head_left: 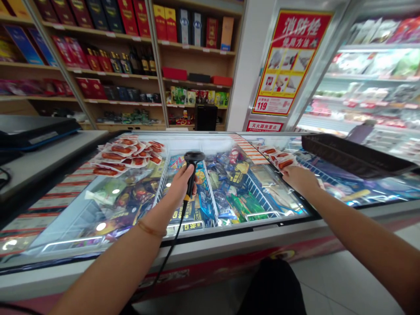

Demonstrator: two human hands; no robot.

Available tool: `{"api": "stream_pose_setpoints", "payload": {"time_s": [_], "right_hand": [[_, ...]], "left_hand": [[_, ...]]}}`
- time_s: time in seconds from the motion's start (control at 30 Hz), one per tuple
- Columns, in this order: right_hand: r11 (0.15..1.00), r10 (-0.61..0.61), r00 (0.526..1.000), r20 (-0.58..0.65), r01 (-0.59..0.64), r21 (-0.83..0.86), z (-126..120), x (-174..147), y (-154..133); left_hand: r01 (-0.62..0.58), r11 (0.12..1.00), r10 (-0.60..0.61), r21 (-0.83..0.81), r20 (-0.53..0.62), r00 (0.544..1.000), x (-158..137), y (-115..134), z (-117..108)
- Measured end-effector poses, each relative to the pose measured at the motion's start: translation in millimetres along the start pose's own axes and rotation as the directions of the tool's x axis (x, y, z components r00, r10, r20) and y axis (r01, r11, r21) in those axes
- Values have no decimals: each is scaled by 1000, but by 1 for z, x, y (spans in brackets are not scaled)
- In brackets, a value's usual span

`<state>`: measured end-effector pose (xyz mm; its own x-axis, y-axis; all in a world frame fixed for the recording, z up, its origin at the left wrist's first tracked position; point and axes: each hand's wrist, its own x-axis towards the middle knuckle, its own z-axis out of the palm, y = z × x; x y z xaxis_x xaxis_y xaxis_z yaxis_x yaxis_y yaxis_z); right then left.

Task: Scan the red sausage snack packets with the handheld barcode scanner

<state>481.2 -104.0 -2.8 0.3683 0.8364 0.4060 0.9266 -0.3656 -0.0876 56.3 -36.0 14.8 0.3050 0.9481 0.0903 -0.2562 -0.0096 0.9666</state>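
Note:
My left hand (181, 186) is wrapped around a black barcode scanner (191, 177), head up, above the middle of the freezer. A black cable runs from its handle down past my wrist. My right hand (302, 180) reaches to a small pile of vacuum-packed sausages (277, 156) on the right part of the freezer top. Its fingers are closed at the edge of the nearest sausage pack (285, 163); the fingertips are partly hidden. A larger heap of sausage packs (126, 154) lies on the glass to the left.
Beneath the glass lid, wire baskets (210, 192) hold frozen packets. A dark tray (354, 155) rests on the freezer's right side. A counter with a dark flat device (36, 131) stands at left. Behind are stocked shelves (193, 45) and a lit display fridge (370, 78).

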Motion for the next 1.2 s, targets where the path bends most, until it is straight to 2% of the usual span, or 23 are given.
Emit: {"api": "stream_pose_setpoints", "payload": {"time_s": [0.07, 0.1, 0.17, 0.2, 0.3, 0.37, 0.43, 0.5, 0.6, 0.67, 0.8, 0.9, 0.97, 1.03, 1.1, 1.13, 1.2], "right_hand": [[999, -30, 999, -36, 29, -36, -9, -2, -21], [1000, -28, 996, -86, 28, 3, -12, -1, -33], [972, 27, 982, -189, 19, 236, -14, 4, -61], [921, 71, 977, -201, 13, 389, -13, 9, -77], [658, 179, 982, -64, -71, 750, 0, 27, -129], [492, 224, 973, 60, -166, 855, 12, 36, -166], [359, 224, 962, 159, -233, 904, 26, 41, -199], [288, 199, 958, 208, -260, 922, 40, 41, -223], [260, 168, 959, 227, -265, 928, 55, 37, -237], [289, 124, 975, 182, -211, 934, 61, 35, -234], [396, -14, 999, 29, -21, 918, 65, 40, -218], [441, -75, 994, 75, -34, 897, 66, 43, -210], [548, -108, 992, 70, 0, 837, 65, 42, -205], [727, -156, 986, 57, 76, 682, 58, 39, -199], [881, -215, 967, 136, 132, 455, 46, 33, -194], [926, -233, 951, 203, 152, 347, 39, 30, -192], [960, -247, 912, 328, 185, 209, 25, 22, -193]], "left_hand": [[-2, 1000, 2, -16, 5, 1000, 0, 1, 0], [-2, 1000, 3, -20, 9, 1000, 1, 1, 0], [0, 1000, 1, -17, 10, 1000, 1, 1, -1], [0, 1000, 0, -13, 6, 1000, 0, 1, -1], [6, 1000, -5, 2, -19, 1000, 1, -1, -2], [18, 1000, -18, 7, -29, 999, 1, -2, -4], [25, 1000, -25, 4, -44, 999, 3, -3, -6], [28, 1000, -28, 1, -73, 997, 5, -3, -8], [40, 999, -40, -5, -96, 995, 7, -3, -9], [48, 999, -48, -6, -92, 995, 8, -3, -9], [48, 999, -46, 16, -91, 995, 9, -4, -9], [73, 997, -71, 19, -78, 994, 9, -6, -8], [80, 997, -79, 17, -66, 995, 9, -6, -8], [78, 997, -76, 24, -57, 995, 8, -6, -8], [75, 997, -73, 33, -47, 996, 6, -6, -8], [74, 997, -73, 35, -40, 997, 5, -5, -8], [74, 997, -73, 37, -21, 997, 3, -4, -7]]}}
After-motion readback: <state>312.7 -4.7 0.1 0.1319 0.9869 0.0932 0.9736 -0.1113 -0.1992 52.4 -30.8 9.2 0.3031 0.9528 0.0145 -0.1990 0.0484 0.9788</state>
